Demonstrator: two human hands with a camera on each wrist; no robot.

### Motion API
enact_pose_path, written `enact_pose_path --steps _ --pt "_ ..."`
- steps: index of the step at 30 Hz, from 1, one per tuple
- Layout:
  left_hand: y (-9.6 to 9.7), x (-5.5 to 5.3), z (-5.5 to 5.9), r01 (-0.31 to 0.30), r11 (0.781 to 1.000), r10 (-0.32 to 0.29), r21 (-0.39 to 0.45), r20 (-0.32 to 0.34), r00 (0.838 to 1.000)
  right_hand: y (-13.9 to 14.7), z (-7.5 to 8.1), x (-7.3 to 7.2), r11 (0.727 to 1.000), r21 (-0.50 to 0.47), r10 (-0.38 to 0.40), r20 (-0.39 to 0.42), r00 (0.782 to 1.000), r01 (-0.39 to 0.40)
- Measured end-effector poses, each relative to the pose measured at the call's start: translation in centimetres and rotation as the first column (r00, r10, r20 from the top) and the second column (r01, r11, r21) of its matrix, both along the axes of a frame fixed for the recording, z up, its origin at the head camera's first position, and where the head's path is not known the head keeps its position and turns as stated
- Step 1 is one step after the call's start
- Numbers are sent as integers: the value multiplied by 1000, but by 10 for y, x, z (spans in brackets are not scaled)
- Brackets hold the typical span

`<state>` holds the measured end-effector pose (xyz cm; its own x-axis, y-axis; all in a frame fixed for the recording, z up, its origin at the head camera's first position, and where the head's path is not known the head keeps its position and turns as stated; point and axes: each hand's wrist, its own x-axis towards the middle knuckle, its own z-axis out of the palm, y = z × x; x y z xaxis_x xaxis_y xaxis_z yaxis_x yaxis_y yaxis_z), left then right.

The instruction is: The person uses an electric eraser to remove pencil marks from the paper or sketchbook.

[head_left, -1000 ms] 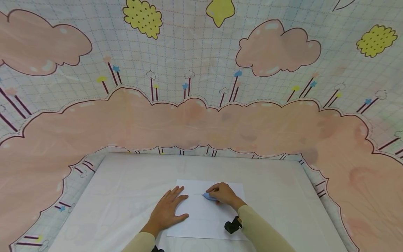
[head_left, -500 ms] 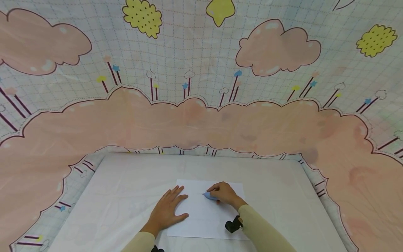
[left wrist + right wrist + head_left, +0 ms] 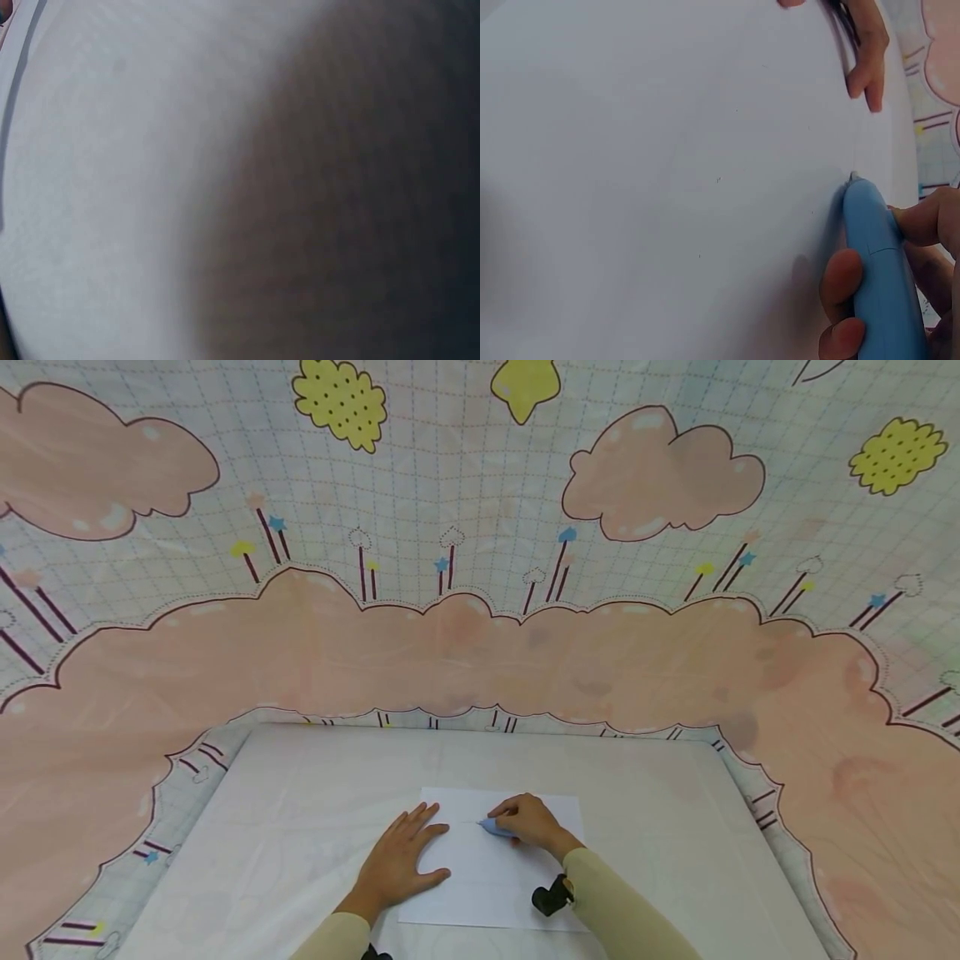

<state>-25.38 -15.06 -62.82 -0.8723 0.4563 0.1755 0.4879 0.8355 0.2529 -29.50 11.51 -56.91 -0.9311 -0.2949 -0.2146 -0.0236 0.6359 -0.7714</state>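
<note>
A sheet of white paper (image 3: 480, 893) lies on the white tabletop, with a faint line (image 3: 468, 822) on its upper part. My left hand (image 3: 397, 860) rests with spread fingers over the sheet's left edge. In my right hand (image 3: 531, 820) I grip a thick blue pen-like tool (image 3: 885, 277), tilted, its small tip (image 3: 853, 177) right at the paper. The right wrist view shows fingers curled around the tool's rounded body; its rear end is out of frame. A dark blur (image 3: 337, 210) fills much of the left wrist view, beside pale surface.
The table is covered with a white cloth (image 3: 300, 777). Behind it hangs a curtain (image 3: 480, 652) printed with peach clouds. Each wrist wears a dark camera, the right one (image 3: 552, 897) hanging over the sheet's lower right.
My right hand has shifted slightly left with the blue tool, its tip following the faint line. My left hand and the paper have stayed in place.
</note>
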Motion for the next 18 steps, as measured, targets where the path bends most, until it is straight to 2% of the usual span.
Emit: enact_pose_path --steps 7,18 --pt "-1 0 -3 0 1000 0 4 -59 998 6 1 0 1000 2 -1 -4 1000 1" --pt "1 0 1 -16 1000 16 -25 6 1000 -1 1 1 1000 -26 -2 -6 1000 1"
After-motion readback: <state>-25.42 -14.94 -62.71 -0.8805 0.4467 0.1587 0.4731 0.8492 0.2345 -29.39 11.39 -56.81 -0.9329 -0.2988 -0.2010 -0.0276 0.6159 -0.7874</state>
